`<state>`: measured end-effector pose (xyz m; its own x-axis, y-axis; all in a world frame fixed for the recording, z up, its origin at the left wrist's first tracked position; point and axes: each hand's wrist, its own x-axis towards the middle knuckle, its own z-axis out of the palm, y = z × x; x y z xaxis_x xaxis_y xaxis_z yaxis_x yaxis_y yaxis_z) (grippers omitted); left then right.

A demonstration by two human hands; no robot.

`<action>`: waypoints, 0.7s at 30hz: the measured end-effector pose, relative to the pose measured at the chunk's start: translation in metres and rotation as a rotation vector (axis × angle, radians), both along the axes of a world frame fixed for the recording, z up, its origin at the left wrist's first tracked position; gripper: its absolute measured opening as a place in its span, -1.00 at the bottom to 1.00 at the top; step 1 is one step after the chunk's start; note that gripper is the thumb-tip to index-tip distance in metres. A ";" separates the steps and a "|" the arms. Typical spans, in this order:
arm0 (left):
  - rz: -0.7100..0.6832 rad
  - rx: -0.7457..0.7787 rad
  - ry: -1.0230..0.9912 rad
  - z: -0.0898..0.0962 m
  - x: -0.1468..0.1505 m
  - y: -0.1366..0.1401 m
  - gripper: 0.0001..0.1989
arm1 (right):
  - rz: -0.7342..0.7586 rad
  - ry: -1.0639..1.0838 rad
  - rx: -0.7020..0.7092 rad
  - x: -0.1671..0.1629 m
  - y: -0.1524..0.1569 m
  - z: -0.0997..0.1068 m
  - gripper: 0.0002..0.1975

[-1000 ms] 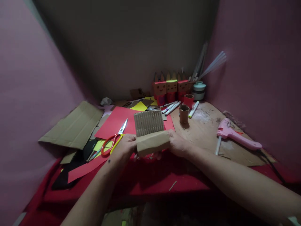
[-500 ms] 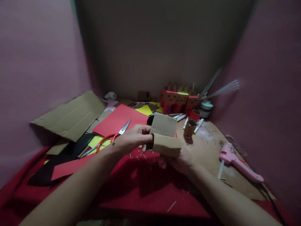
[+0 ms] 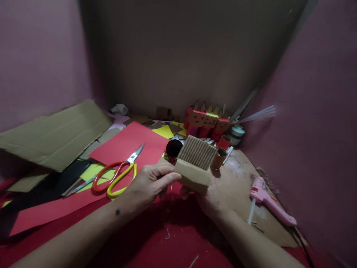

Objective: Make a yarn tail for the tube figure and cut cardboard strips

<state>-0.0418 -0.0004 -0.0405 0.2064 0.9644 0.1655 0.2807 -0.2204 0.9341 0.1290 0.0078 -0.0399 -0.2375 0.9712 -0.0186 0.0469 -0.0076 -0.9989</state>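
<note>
A small folded cardboard piece (image 3: 196, 152), with a ribbed corrugated face on top and a smooth front side, is held between both hands above the red cloth. My left hand (image 3: 157, 178) pinches its left edge, thumb on the front face. Under its right end, my right hand (image 3: 209, 195) supports it, the fingers partly hidden beneath. Just behind the cardboard sits a black round object (image 3: 174, 148). Scissors (image 3: 122, 171) with one red and one yellow handle lie left of my left hand, on red paper (image 3: 131, 139).
On the right, a pink glue gun (image 3: 269, 201) rests on a cardboard mat (image 3: 240, 190). Brown tubes (image 3: 219, 158) stand behind my right hand. Red figures with drawn faces (image 3: 205, 121) and a lidded jar (image 3: 237, 134) are at the back. A large cardboard sheet (image 3: 55, 137) leans left.
The cardboard piece has turned and tilted in my hands, showing more of its ribbed face. My left thumb now presses on its front. The view has shifted, uncovering the scissors' yellow handle.
</note>
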 end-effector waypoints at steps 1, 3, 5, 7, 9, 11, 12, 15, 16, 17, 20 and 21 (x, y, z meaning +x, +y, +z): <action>0.012 -0.008 0.014 -0.002 0.001 0.000 -0.75 | 0.007 -0.013 0.015 0.001 -0.002 0.001 -0.71; 0.065 0.033 0.022 -0.005 0.002 -0.001 -0.73 | 0.017 -0.006 0.070 0.002 -0.004 -0.002 -0.68; 0.104 0.017 0.000 -0.005 0.002 0.000 -0.74 | 0.036 -0.004 0.113 0.003 -0.003 -0.010 -0.68; 0.062 -0.145 -0.057 -0.002 0.001 0.001 -0.78 | 0.049 -0.001 0.138 0.003 -0.001 -0.019 -0.67; -0.037 -0.368 -0.169 0.000 0.000 0.004 -0.79 | 0.025 0.020 0.156 0.003 0.001 -0.028 -0.67; -0.153 -0.529 -0.320 0.001 0.001 0.006 -0.72 | 0.007 0.040 0.163 0.003 0.003 -0.037 -0.74; -0.192 -0.577 -0.381 0.000 0.002 0.006 -0.71 | 0.011 0.043 0.176 0.003 0.003 -0.041 -0.79; -0.204 -0.612 -0.457 -0.005 0.008 0.005 -0.70 | 0.011 0.014 0.297 0.004 0.003 -0.052 -0.84; -0.193 -0.607 -0.461 -0.007 0.010 0.005 -0.70 | 0.000 0.002 0.347 0.004 0.002 -0.054 -0.83; -0.176 -0.598 -0.463 -0.009 0.011 0.004 -0.70 | -0.012 -0.006 0.392 0.005 0.002 -0.056 -0.82; -0.144 -0.584 -0.462 -0.012 0.012 0.003 -0.72 | -0.031 -0.018 0.437 0.005 0.002 -0.057 -0.83; -0.147 -0.584 -0.447 -0.013 0.011 0.003 -0.71 | -0.033 -0.008 0.429 0.005 0.002 -0.056 -0.83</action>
